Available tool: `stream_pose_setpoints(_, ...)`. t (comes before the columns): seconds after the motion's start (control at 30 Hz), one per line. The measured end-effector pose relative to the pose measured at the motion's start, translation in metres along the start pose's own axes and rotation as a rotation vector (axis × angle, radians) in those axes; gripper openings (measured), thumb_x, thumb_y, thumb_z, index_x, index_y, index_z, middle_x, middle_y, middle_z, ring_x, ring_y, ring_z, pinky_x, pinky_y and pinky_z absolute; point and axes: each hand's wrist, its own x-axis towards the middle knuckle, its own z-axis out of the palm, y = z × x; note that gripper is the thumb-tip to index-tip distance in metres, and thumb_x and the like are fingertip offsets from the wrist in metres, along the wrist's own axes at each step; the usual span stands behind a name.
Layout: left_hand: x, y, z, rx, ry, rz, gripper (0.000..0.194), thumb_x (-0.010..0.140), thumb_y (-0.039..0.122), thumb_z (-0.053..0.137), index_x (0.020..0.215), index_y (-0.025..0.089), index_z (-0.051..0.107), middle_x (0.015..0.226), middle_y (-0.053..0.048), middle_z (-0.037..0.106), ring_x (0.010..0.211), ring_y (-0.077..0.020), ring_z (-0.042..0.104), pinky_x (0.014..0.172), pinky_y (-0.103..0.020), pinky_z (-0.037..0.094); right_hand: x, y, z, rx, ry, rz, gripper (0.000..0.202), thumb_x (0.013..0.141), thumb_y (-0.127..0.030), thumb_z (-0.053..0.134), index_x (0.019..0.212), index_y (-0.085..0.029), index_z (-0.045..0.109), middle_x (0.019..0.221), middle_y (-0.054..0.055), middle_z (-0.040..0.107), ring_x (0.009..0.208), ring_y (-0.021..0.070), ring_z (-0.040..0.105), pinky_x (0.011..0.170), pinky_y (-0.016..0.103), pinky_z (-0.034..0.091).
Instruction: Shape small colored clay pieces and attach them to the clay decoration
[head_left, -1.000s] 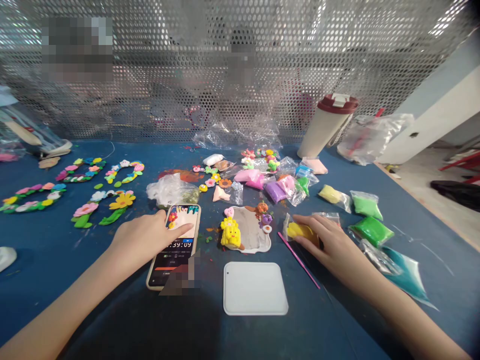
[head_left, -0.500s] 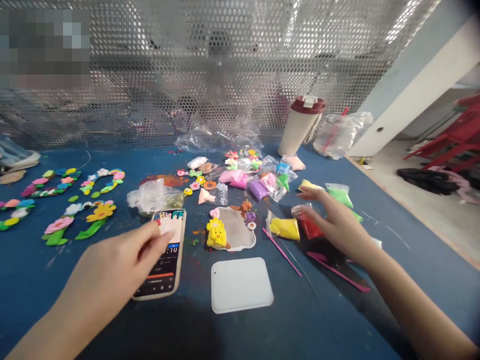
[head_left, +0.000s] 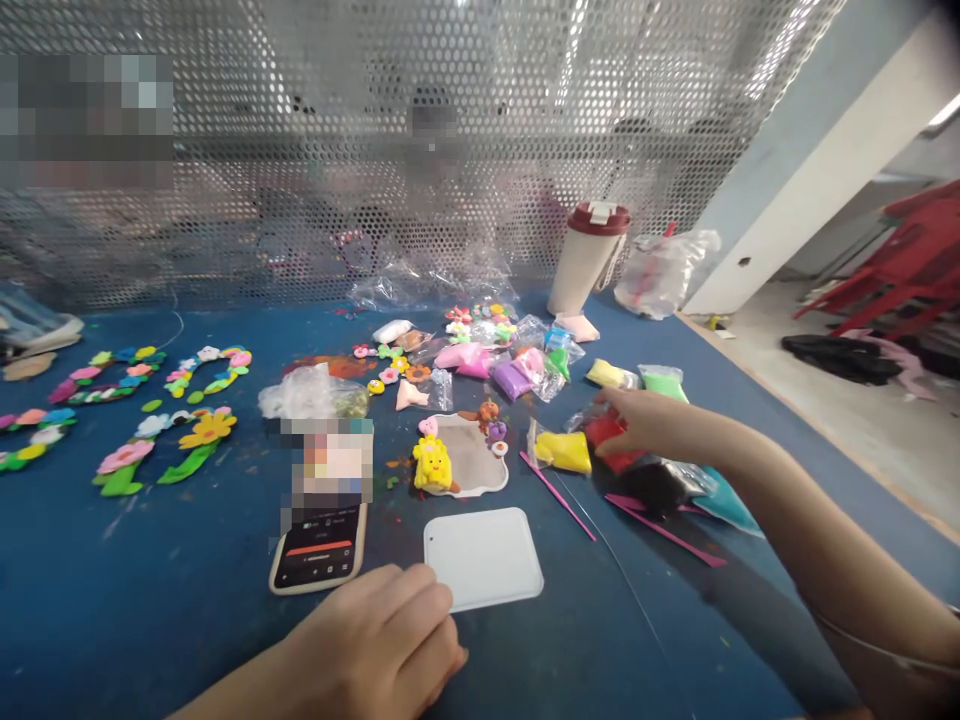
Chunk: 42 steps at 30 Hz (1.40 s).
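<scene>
My left hand (head_left: 390,640) is curled closed at the lower left corner of a white rectangular plate (head_left: 484,558); whether it holds anything is hidden. On the right, my right hand (head_left: 637,422) reaches over a packet of red clay (head_left: 609,440), thumb and fingers apart at its edge. A packet of yellow clay (head_left: 564,452) lies just left of it. Beyond the white plate sits a wavy-edged clear plate (head_left: 474,462) with a yellow smiling clay figure (head_left: 433,465) and small clay pieces on its rim. The phone (head_left: 319,545) lies left of the plates.
Clay packets, including purple (head_left: 512,380) and green (head_left: 663,381), spread across the blue table. Pink tools (head_left: 559,497) lie nearby. A lidded cup (head_left: 587,260) stands by the perforated screen (head_left: 300,200). Flower-decorated pieces (head_left: 208,372) lie left.
My left hand has left the phone, moved down and right to the white plate, and curled closed. My right hand has shifted slightly down and left, over the red packet.
</scene>
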Motion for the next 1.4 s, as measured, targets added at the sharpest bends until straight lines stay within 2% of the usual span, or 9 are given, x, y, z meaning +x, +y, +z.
stream_pose_setpoints(0.13,0.002,0.004,0.000,-0.015,-0.010,0.030,0.020,0.091,0.008,0.046,0.079,0.016,0.060,0.067,-0.002,0.061,0.060,-0.0157,0.058,0.054,-0.028,0.048,-0.009,-0.006,0.002,-0.003,0.089,0.032,0.025,0.064,-0.030,0.068,0.087,-0.020,0.061,0.072,0.005,0.067,0.061,0.0226,0.063,0.047,0.031,0.046)
stream_pose_setpoints(0.33,0.020,-0.002,-0.015,-0.306,0.037,-0.366,0.020,0.094,0.016,0.041,0.086,0.021,0.058,0.072,0.001,0.064,0.063,-0.0140,0.060,0.056,-0.025,0.047,-0.034,-0.040,-0.015,0.221,0.318,-0.049,0.028,0.081,-0.033,0.058,0.107,-0.022,0.057,0.104,0.011,0.065,0.089,0.0280,0.065,0.073,0.042,0.053)
stream_pose_setpoints(0.47,0.048,-0.020,-0.022,-0.544,-0.054,-0.673,0.021,0.096,0.028,0.042,0.089,0.024,0.061,0.078,0.004,0.066,0.066,-0.0125,0.061,0.057,-0.022,0.044,-0.055,-0.090,-0.009,0.912,0.014,-0.218,0.069,0.076,-0.032,0.071,0.136,-0.027,0.037,0.097,0.004,0.066,0.083,0.0221,0.068,0.073,0.037,0.057)
stream_pose_setpoints(0.67,0.070,-0.026,-0.020,-0.842,-0.207,-0.852,0.022,0.092,0.033,0.047,0.091,0.019,0.063,0.072,0.002,0.065,0.064,-0.0136,0.059,0.057,-0.022,0.041,-0.065,-0.117,0.011,1.139,-0.067,-0.247,0.054,0.071,-0.027,0.080,0.118,-0.025,0.054,0.093,0.001,0.069,0.084,0.0162,0.067,0.079,0.030,0.056)
stream_pose_setpoints(0.87,0.057,-0.004,-0.023,-0.758,-0.288,-0.654,0.020,0.089,0.019,0.047,0.073,0.019,0.059,0.063,0.003,0.062,0.054,-0.0107,0.055,0.051,-0.020,0.035,-0.070,-0.093,0.024,1.148,-0.108,-0.488,0.042,0.079,-0.030,0.074,0.117,-0.030,0.058,0.103,0.002,0.069,0.093,0.0152,0.067,0.082,0.027,0.056)
stream_pose_setpoints(1.0,0.055,0.000,-0.025,-0.701,-0.196,-0.594,0.020,0.088,0.018,0.052,0.069,0.019,0.055,0.062,0.006,0.062,0.053,-0.0086,0.054,0.050,-0.017,0.035,-0.070,-0.092,0.031,0.878,0.292,-0.534,0.044,0.078,-0.030,0.075,0.117,-0.028,0.055,0.112,0.006,0.062,0.106,0.0207,0.061,0.088,0.033,0.053)
stream_pose_setpoints(1.1,0.054,0.000,-0.022,-0.720,-0.116,-0.543,0.018,0.086,0.015,0.054,0.069,0.019,0.055,0.061,0.007,0.061,0.051,-0.0069,0.053,0.049,-0.015,0.035,-0.074,-0.097,0.037,0.662,0.592,-0.626,0.022,0.083,-0.023,0.069,0.098,-0.022,0.053,0.085,0.003,0.061,0.080,0.0169,0.062,0.070,0.029,0.051)
stream_pose_setpoints(1.27,0.050,0.004,-0.011,-0.656,-0.086,-0.472,0.018,0.082,0.013,0.059,0.067,0.018,0.052,0.057,0.007,0.057,0.047,-0.0062,0.050,0.045,-0.016,0.032,-0.089,-0.114,0.050,0.443,0.448,-0.965,0.030,0.101,-0.033,0.031,0.081,-0.020,0.049,0.058,0.000,0.055,0.053,0.0135,0.049,0.053,0.027,0.039)
stream_pose_setpoints(1.4,0.043,0.011,0.000,-0.591,-0.070,-0.434,0.025,0.082,0.019,0.061,0.061,0.018,0.048,0.052,0.007,0.053,0.043,-0.0059,0.045,0.041,-0.018,0.029,-0.095,-0.125,0.067,0.534,0.348,-0.910,0.041,0.100,-0.045,0.029,0.076,-0.020,0.051,0.060,0.000,0.058,0.054,0.0125,0.049,0.055,0.027,0.038)
